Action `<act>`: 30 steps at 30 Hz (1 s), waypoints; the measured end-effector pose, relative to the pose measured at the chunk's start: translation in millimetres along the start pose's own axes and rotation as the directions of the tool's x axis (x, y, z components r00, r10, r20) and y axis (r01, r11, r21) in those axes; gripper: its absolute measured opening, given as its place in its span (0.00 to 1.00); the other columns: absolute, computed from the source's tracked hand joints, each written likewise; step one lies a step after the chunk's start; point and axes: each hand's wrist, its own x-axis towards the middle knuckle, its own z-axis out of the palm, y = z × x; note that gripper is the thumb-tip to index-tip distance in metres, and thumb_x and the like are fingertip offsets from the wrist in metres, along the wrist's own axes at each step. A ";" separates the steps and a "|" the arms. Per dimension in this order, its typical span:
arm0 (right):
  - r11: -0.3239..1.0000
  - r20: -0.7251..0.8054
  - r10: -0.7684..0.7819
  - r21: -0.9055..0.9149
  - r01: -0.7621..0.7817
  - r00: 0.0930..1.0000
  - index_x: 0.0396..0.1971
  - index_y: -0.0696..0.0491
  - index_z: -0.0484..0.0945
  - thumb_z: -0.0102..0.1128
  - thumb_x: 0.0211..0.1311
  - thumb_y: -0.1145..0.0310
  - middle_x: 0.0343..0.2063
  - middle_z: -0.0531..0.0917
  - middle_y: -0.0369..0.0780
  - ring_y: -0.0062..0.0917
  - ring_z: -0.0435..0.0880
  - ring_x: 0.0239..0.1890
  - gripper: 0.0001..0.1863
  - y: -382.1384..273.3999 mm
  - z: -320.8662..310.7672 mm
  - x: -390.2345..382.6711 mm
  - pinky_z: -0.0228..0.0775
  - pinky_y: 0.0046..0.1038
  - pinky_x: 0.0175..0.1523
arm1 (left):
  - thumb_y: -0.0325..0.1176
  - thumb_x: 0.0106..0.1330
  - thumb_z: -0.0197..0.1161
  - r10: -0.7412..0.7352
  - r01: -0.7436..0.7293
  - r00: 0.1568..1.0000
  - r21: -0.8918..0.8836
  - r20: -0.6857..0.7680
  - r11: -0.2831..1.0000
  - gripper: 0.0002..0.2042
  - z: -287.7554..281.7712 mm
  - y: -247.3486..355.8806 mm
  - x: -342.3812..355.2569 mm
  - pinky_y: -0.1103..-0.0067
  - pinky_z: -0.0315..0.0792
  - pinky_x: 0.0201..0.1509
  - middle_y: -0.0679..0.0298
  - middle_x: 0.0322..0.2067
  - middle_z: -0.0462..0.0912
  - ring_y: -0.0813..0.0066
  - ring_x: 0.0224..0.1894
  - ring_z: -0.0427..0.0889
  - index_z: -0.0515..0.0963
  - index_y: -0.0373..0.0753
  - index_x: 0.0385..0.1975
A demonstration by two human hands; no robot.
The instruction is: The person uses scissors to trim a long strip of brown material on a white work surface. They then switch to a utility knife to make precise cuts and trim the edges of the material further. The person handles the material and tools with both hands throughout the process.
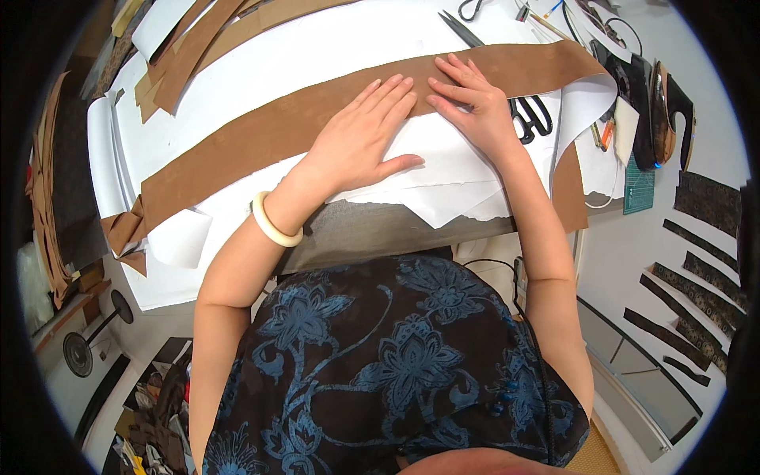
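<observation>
A long, curved brown strip point(275, 119) lies across white paper point(297, 39) on the worktable, folded back at its right end to show a white underside, crumpled at the left. My left hand point(364, 134), with a cream bangle on the wrist, rests flat with fingers stretched, fingertips on the strip and thumb over the paper. My right hand point(475, 107) lies to its right, fingers spread on the strip. Black-handled scissors point(534, 117) lie partly under the strip beside my right hand.
More brown strips point(182, 75) lie at the back left, and a paper roll point(107, 158) at the left. A black iron-like appliance point(645, 111), small tools point(608, 131) and a green mat point(640, 190) sit at the right. Dark patterned pieces point(697, 297) are at far right.
</observation>
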 end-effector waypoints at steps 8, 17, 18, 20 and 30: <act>1.000 0.010 0.022 0.017 -0.022 1.000 0.49 0.51 0.92 0.76 0.65 0.62 0.62 0.85 0.42 0.37 0.76 0.73 0.15 -4.1 -1.7 0.5 0.58 0.44 0.83 | 0.72 0.72 0.53 0.055 -0.056 0.998 0.048 0.026 0.997 0.50 0.5 -2.2 -1.6 0.57 0.48 0.87 0.48 0.80 0.58 0.50 0.83 0.53 0.58 0.35 0.80; 0.999 0.047 -0.011 0.038 0.009 0.999 0.51 0.56 0.89 0.76 0.64 0.65 0.62 0.85 0.46 0.41 0.78 0.71 0.18 0.8 -10.6 1.4 0.61 0.45 0.80 | 0.72 0.70 0.56 0.071 -0.071 0.996 0.005 0.050 0.997 0.53 3.7 -3.7 0.2 0.58 0.44 0.87 0.43 0.79 0.58 0.46 0.83 0.51 0.58 0.27 0.78; 0.997 0.044 0.024 0.077 -0.028 0.999 0.52 0.56 0.89 0.76 0.64 0.67 0.62 0.85 0.46 0.41 0.79 0.70 0.18 -9.6 -21.7 9.6 0.62 0.45 0.80 | 0.71 0.70 0.56 0.060 -0.059 0.996 -0.008 0.070 0.998 0.53 -1.4 -1.2 2.0 0.58 0.44 0.87 0.43 0.79 0.57 0.46 0.84 0.49 0.57 0.28 0.79; 0.998 -0.029 -0.021 0.052 0.022 0.999 0.54 0.57 0.88 0.74 0.66 0.69 0.61 0.86 0.47 0.41 0.82 0.67 0.18 -16.6 -48.8 39.0 0.66 0.43 0.77 | 0.72 0.69 0.56 0.047 -0.044 0.995 -0.031 0.088 0.999 0.54 -6.2 1.3 1.6 0.58 0.42 0.87 0.43 0.80 0.56 0.47 0.84 0.48 0.56 0.28 0.79; 0.552 -0.134 -0.428 -0.822 0.141 0.894 0.40 0.59 0.83 0.64 0.72 0.59 0.35 0.89 0.52 0.50 0.87 0.38 0.16 142.8 -153.2 339.7 0.79 0.48 0.47 | 0.72 0.70 0.55 0.108 -0.106 0.994 -0.052 0.027 0.993 0.52 -0.2 -1.1 5.9 0.58 0.44 0.87 0.45 0.79 0.59 0.48 0.83 0.51 0.59 0.27 0.77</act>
